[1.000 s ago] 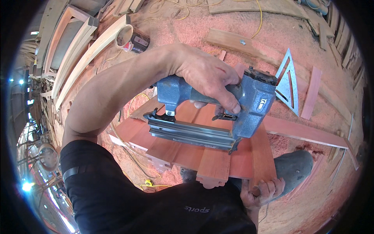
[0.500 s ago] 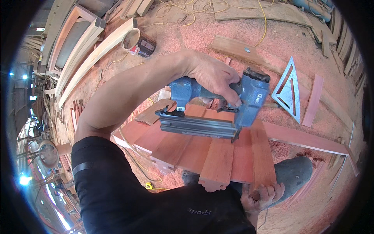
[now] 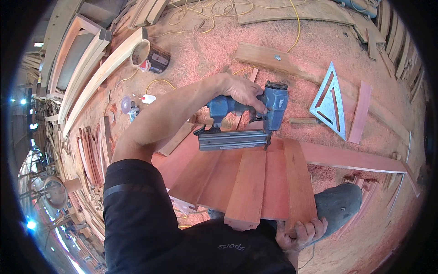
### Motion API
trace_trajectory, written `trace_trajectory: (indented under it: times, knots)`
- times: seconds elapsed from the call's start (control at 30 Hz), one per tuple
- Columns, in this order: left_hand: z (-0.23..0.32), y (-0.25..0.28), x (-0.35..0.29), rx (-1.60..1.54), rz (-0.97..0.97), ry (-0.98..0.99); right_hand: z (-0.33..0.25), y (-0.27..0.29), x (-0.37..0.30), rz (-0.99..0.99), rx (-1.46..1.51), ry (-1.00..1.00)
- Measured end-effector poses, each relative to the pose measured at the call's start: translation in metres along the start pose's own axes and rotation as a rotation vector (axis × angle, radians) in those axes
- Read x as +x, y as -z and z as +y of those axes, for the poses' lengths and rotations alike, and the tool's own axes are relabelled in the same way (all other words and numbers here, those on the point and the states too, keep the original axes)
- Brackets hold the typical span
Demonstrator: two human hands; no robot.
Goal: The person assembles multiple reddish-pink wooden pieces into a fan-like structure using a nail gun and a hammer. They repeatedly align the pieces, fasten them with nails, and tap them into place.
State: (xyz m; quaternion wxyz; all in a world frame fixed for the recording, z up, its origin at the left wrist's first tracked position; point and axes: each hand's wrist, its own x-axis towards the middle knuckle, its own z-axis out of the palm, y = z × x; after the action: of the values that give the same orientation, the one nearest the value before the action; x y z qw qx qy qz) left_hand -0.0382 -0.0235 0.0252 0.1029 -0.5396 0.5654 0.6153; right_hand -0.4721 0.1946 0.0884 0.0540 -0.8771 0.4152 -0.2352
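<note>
My left hand (image 3: 246,93) is wrapped round the grip of a blue nail gun (image 3: 276,107) with a long grey magazine. Its nose points down at the far ends of several reddish boards, laid side by side in a fan; whether it touches the wood I cannot tell. At the near end of the rightmost board (image 3: 299,182), my right hand (image 3: 303,234) grips the edge, thumb to the left and fingers curled over. Left of that board lies a thicker board (image 3: 246,187) with a shaped end. My knee (image 3: 342,208) shows beneath the boards at the right.
A metal triangle square (image 3: 329,102) and a short plank (image 3: 360,112) lie to the right. A long board (image 3: 356,160) extends rightward. Beyond are a bucket (image 3: 157,59), curved timbers (image 3: 102,82) and a yellow hose (image 3: 299,27) on sawdust. An angle grinder (image 3: 132,112) sits at left.
The nail gun has moved left and away from me, lower toward the boards' far ends. My right hand keeps its grip on the board. The grinder at left has come into sight.
</note>
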Motion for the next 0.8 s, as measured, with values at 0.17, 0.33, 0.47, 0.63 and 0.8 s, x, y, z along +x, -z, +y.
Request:
trace_trajectory:
  times: [0.17,0.33,0.47,0.63,0.8]
  knots:
    - [-0.003,0.001,0.000,-0.027,-0.032,-0.033,0.001,0.001,-0.002,-0.012,0.011,-0.011]
    - [-0.002,0.001,0.001,-0.008,-0.031,-0.048,0.001,-0.001,0.000,0.010,0.006,0.005]
    - [0.012,0.001,-0.001,-0.028,-0.070,-0.027,-0.001,0.002,0.008,0.000,0.022,-0.015]
    - [0.038,0.002,-0.037,0.271,0.149,-0.062,-0.004,0.000,0.027,0.026,0.030,-0.031]
    - [0.060,-0.029,-0.153,0.601,0.607,-0.044,-0.001,0.000,0.051,0.056,0.091,-0.040]
